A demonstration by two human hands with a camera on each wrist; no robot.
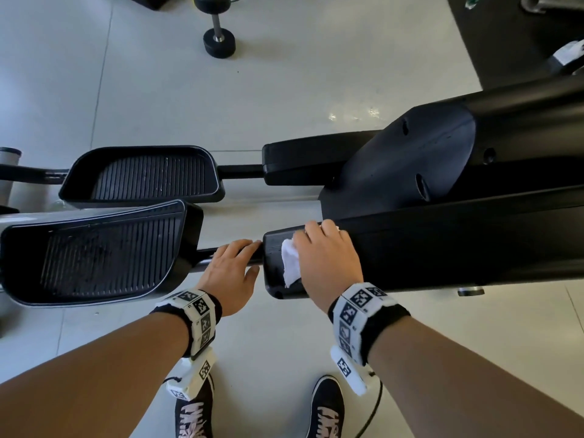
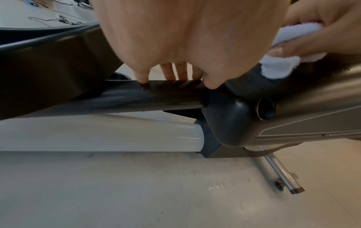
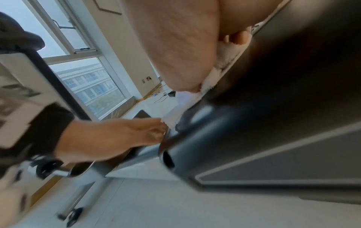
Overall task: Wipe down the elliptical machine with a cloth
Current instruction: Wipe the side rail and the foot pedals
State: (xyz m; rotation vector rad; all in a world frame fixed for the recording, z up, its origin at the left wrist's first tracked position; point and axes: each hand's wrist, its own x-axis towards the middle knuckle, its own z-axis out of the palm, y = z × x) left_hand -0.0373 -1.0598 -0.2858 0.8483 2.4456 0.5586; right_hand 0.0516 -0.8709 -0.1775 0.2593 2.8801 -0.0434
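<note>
The black elliptical machine (image 1: 442, 254) lies across the head view, its two ribbed pedals (image 1: 104, 251) at the left. My right hand (image 1: 328, 254) holds a white cloth (image 1: 290, 263) against the left end of the near arm cover. In the left wrist view that hand (image 2: 322, 23) pinches the cloth (image 2: 277, 67) between thumb and fingers. My left hand (image 1: 234, 267) rests on the black tube (image 2: 136, 98) just left of the cover's end, fingers laid over its top. The right wrist view shows the cloth (image 3: 185, 100) squeezed under my palm (image 3: 175, 46).
A dumbbell (image 1: 218, 39) stands on the pale floor beyond the machine, and a black mat (image 1: 505, 36) lies at the far right. A white base rail (image 2: 97, 134) runs under the tube. My shoes (image 1: 192, 412) are below the arms. A window (image 3: 87, 86) is at the left.
</note>
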